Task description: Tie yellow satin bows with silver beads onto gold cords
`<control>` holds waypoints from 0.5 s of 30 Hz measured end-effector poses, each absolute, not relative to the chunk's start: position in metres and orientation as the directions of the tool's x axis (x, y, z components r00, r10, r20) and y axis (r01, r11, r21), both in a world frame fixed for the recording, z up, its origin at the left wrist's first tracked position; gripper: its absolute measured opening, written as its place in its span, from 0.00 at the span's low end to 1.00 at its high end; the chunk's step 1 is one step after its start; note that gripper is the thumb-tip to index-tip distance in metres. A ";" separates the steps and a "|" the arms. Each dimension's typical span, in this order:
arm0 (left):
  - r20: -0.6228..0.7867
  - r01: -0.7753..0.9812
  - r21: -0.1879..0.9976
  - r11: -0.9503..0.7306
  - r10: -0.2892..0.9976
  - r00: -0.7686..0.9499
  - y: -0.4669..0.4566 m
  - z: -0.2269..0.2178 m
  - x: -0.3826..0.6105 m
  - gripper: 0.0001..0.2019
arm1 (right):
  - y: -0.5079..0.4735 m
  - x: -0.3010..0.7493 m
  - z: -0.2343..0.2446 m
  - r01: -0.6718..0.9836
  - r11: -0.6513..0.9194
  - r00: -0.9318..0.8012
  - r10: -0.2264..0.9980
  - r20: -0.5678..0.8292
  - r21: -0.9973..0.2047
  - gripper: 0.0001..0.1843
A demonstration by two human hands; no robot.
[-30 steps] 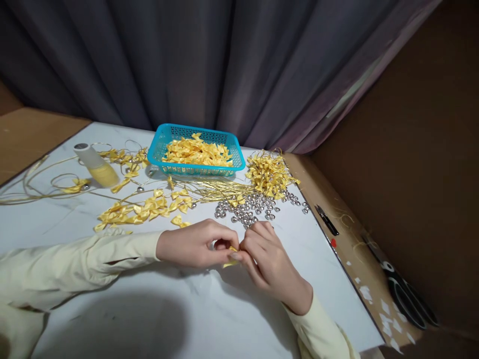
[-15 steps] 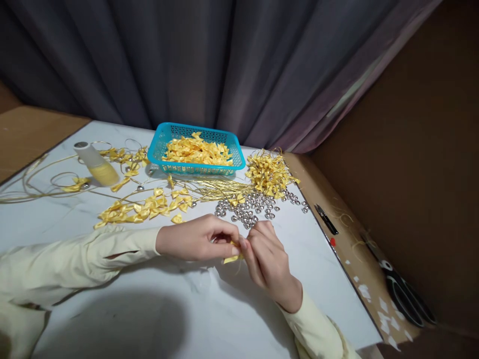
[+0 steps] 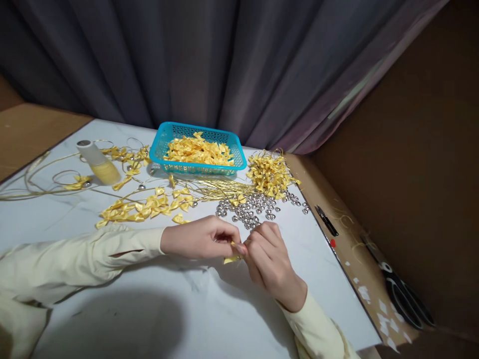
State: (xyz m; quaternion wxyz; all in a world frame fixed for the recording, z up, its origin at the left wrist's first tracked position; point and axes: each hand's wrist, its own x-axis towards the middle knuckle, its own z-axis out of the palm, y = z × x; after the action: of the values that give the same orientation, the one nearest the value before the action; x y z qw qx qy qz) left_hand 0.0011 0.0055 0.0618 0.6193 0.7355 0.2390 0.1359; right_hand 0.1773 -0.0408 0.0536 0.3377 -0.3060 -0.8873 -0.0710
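The left hand has its grip pinched on a little yellow bow. The right hand has bent fingers, with the tips at the bow's right end — I cannot tell if that grip holds it too. The bow is between the two hands, over the white surface, nearer its right edge than its left.

Just past the right hand, shiny silver beads lie in a heap. Gold strings lie behind them. A blue basket full of bows sits by the far edge. A bunch of bows with strings is at the far right corner. More bows lie past the left arm, and a white and yellow cone stands toward the far left corner. Big scissors lie beyond the right edge.
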 end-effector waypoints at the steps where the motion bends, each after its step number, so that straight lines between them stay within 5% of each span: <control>1: -0.106 0.190 0.975 -0.112 0.515 0.850 0.005 0.061 0.001 0.10 | -0.041 0.178 0.054 0.589 0.803 -0.571 0.491 0.658 -0.089 0.16; 9: -0.165 0.215 0.976 -0.037 0.517 0.840 0.009 0.052 0.003 0.06 | -0.049 0.188 0.064 0.634 0.712 -0.119 0.475 0.872 -0.302 0.14; 15: -0.196 0.250 0.968 -0.034 0.522 0.830 0.011 0.045 0.004 0.07 | -0.034 0.200 0.095 0.744 0.644 0.259 -0.035 0.965 -0.176 0.23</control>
State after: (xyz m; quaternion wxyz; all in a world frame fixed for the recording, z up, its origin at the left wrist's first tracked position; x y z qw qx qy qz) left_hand 0.0044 0.0106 0.0451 0.6399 0.7110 0.2713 0.1061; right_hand 0.1998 -0.0336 0.0951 0.7238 -0.3247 -0.5460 -0.2694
